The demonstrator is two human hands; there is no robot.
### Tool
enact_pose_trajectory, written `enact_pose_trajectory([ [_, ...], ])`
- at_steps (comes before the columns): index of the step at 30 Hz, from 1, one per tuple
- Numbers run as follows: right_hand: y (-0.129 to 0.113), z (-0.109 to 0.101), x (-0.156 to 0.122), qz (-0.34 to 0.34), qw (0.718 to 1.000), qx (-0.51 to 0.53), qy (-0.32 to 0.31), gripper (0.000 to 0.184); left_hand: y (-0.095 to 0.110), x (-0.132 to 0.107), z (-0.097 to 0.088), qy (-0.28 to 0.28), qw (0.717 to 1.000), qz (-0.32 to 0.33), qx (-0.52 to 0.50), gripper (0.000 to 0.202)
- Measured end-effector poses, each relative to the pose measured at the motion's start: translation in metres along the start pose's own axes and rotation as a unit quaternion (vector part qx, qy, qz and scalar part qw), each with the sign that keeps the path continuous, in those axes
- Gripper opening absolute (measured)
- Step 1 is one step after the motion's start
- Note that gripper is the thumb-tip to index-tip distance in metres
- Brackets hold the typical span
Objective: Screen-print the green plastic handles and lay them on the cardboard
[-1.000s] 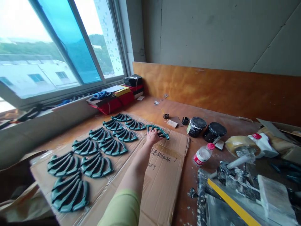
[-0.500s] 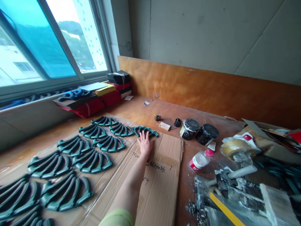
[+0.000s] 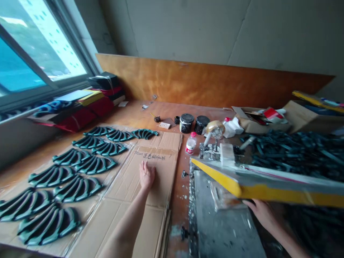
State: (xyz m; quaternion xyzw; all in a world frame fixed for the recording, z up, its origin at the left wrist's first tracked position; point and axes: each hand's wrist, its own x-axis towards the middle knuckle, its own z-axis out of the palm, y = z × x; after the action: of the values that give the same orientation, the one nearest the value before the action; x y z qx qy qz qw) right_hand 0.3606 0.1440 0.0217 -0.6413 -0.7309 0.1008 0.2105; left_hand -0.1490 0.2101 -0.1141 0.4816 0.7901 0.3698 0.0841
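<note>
My left hand [image 3: 147,175] is over the brown cardboard sheet [image 3: 158,190], just below its handwritten marks. Its fingers are stretched out with nothing in them; whether it touches the cardboard I cannot tell. Left of it, several dark green fan-shaped plastic pieces [image 3: 77,186] lie in rows. On the right, my right hand [image 3: 259,211] is at the lower edge of a yellow-edged frame [image 3: 271,191]. The frame hides most of its fingers, so its grip is unclear. Below the frame is a grey, paint-spotted board [image 3: 220,229] with a clear plastic piece [image 3: 225,200] on it.
Two black-lidded tubs [image 3: 186,123] and a red-capped bottle [image 3: 191,143] stand beyond the cardboard. A large heap of dark green parts [image 3: 292,154] fills the right side, near open cartons [image 3: 264,123]. Red and black bundles [image 3: 99,107] are stacked by the window.
The view has turned right. My left hand has come back from the farthest green fan piece, which stays on the cardboard. My right hand has come into view at the yellow-edged frame.
</note>
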Motion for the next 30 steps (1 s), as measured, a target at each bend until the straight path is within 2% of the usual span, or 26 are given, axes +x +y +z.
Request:
enact_pose_trajectory([
  [3,0.012,-0.003,-0.022,-0.069,0.995,0.052,-0.042,0.013,0.014,-0.052,-0.020,0.003,0.998,-0.059,-0.015,0.059],
  [9,-0.007,0.019,-0.005,-0.222,0.971,0.045,-0.071,0.022,0.059,-0.148,-0.054,0.016,0.980,-0.188,-0.060,0.058],
  [12,-0.011,0.026,-0.006,-0.266,0.961,0.009,-0.081,0.018,0.087,-0.191,-0.061,0.030,0.971,-0.214,-0.100,0.053],
  [15,-0.010,0.026,-0.010,-0.279,0.956,-0.025,-0.080,0.022,0.115,-0.215,-0.067,0.042,0.965,-0.215,-0.143,0.043],
  [18,-0.009,0.023,-0.011,-0.280,0.957,-0.045,-0.064,0.029,0.148,-0.213,-0.081,0.054,0.961,-0.199,-0.182,0.042],
  [22,-0.013,0.030,-0.006,-0.301,0.950,-0.043,-0.072,0.052,0.212,-0.175,-0.111,0.066,0.953,-0.124,-0.267,0.044],
  [24,-0.015,0.038,-0.006,-0.326,0.939,-0.038,-0.101,0.061,0.254,-0.152,-0.126,0.060,0.915,-0.063,-0.395,0.044],
  [26,-0.016,0.046,-0.007,-0.337,0.934,-0.036,-0.115,0.063,0.294,-0.133,-0.138,0.047,0.879,-0.024,-0.474,0.040],
  [28,-0.017,0.050,-0.010,-0.338,0.933,-0.034,-0.115,0.065,0.324,-0.121,-0.146,0.020,0.861,-0.005,-0.508,0.038],
  [30,-0.021,0.049,-0.011,-0.334,0.935,-0.029,-0.119,0.065,0.340,-0.116,-0.149,-0.003,0.860,-0.001,-0.511,0.038],
])
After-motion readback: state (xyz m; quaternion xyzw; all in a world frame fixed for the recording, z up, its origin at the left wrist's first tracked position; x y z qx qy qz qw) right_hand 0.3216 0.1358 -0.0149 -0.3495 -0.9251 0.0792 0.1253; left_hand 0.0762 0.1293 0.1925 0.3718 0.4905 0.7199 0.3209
